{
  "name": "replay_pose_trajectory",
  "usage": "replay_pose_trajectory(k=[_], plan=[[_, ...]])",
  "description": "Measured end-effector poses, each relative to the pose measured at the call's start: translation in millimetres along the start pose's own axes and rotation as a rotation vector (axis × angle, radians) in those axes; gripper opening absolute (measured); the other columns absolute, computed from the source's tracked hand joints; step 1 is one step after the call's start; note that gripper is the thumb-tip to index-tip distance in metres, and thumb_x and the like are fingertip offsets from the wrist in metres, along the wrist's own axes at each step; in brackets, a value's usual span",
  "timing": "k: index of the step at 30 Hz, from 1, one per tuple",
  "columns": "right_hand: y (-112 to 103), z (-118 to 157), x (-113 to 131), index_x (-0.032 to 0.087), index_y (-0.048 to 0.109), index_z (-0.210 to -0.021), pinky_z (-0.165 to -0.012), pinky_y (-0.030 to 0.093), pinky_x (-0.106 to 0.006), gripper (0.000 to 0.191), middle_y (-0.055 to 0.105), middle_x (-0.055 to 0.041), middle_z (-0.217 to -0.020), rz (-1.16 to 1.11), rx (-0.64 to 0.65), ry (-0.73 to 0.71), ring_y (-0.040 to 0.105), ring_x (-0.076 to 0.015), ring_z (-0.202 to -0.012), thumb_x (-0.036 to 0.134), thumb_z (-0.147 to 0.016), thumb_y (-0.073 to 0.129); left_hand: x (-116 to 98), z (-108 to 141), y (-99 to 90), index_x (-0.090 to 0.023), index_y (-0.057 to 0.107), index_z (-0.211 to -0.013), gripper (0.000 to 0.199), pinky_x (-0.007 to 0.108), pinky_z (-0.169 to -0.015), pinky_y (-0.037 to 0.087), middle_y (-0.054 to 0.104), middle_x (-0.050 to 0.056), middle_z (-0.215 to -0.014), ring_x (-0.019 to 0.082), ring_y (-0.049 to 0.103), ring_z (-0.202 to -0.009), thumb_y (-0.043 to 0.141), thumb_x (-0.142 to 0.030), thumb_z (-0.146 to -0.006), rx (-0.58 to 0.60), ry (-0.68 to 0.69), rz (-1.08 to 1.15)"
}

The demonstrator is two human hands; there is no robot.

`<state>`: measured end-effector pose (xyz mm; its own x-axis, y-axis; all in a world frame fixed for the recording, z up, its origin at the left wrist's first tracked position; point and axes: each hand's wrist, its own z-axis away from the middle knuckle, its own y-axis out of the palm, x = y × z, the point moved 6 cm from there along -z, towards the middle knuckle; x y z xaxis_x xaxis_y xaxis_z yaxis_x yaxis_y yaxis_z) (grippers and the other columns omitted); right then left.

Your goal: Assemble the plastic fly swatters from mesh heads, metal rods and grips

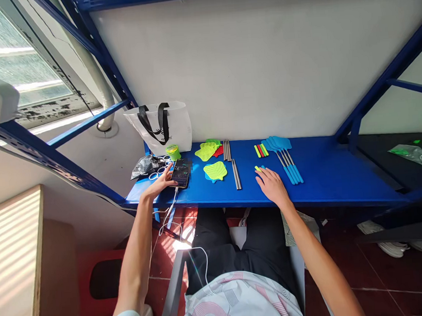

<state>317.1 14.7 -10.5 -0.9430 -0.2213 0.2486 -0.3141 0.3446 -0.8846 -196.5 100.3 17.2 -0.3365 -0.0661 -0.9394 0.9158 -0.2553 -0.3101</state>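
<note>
Blue steel shelf (330,187) runs ahead of you. At its left end, your left hand (158,181) curls closed around a smartphone (180,173), wrist raised. Midway along the shelf, your right hand (272,186) lies open, palm down, fingertips at a small yellow stick (257,168), just left of blue fly swatters (286,164).

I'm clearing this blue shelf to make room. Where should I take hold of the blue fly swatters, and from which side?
Take the fanned blue fly swatters by their blue grips, coming from the front edge of the shelf beside your right hand. The grips lie closest to you, while the flat mesh heads spread toward the wall and would probably flex if held.
</note>
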Motion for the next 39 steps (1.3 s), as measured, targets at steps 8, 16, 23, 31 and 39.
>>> replay_pose_trajectory(k=[8, 16, 23, 31, 39], plan=[[-0.5, 0.2, 0.0, 0.022, 0.071, -0.156, -0.129, 0.045, -0.062, 0.060, 0.066, -0.0143, -0.164, 0.012, 0.017, 0.007, 0.056, -0.0380, -0.157, 0.047, -0.119, 0.031, -9.1, 2.6, 4.7, -0.032, 0.030, -0.183, 0.125, 0.054, -0.128, 0.050, 0.065, 0.017, -0.164, 0.040, 0.058, -0.156, 0.092, -0.028, -0.075, -0.037, 0.016, 0.037], [0.0, 0.5, 0.4, 0.022, 0.071, -0.156, -0.129, 0.045, -0.061, 0.059, 0.067, -0.0143, -0.163, 0.030, 0.006, -0.003, 0.057, -0.0378, -0.156, 0.046, -0.120, 0.032, -5.3, 1.1, 4.1, -0.027, 0.036, -0.181, 0.117, 0.053, -0.126, 0.051, 0.064, 0.019, -0.162, 0.039, 0.062, -0.150, 0.092, -0.035, -0.079, -0.066, 0.000, 0.015], [0.5, 0.4, 0.4, 0.024, 0.070, -0.158, -0.129, 0.046, -0.061, 0.056, 0.066, -0.0139, -0.164, 0.037, 0.012, 0.001, 0.057, -0.0374, -0.156, 0.044, -0.119, 0.035, 4.7, -7.8, -2.2, -0.028, 0.044, -0.176, 0.090, 0.047, -0.124, 0.051, 0.074, 0.012, -0.147, 0.033, 0.069, -0.140, 0.074, -0.048, -0.093, -0.190, -0.005, -0.055], [-2.6, 0.0, 2.3, 0.021, 0.071, -0.156, -0.130, 0.045, -0.061, 0.059, 0.066, -0.0148, -0.164, 0.020, 0.025, 0.004, 0.056, -0.0379, -0.157, 0.046, -0.119, 0.033, 10.0, -19.7, 9.5, -0.022, 0.034, -0.176, 0.100, 0.046, -0.106, 0.060, 0.075, 0.015, -0.137, 0.032, 0.075, -0.122, 0.082, -0.049, -0.092, -0.292, -0.017, -0.070], [-3.8, 0.4, 3.2, 0.024, 0.069, -0.159, -0.130, 0.044, -0.063, 0.060, 0.066, -0.0127, -0.165, -0.007, 0.034, 0.016, 0.055, -0.0382, -0.157, 0.047, -0.118, 0.031, 11.2, -21.0, 11.3, -0.023, 0.031, -0.176, 0.108, 0.046, -0.105, 0.061, 0.071, 0.016, -0.138, 0.031, 0.076, -0.117, 0.090, -0.045, -0.088, -0.327, 0.006, -0.107]])
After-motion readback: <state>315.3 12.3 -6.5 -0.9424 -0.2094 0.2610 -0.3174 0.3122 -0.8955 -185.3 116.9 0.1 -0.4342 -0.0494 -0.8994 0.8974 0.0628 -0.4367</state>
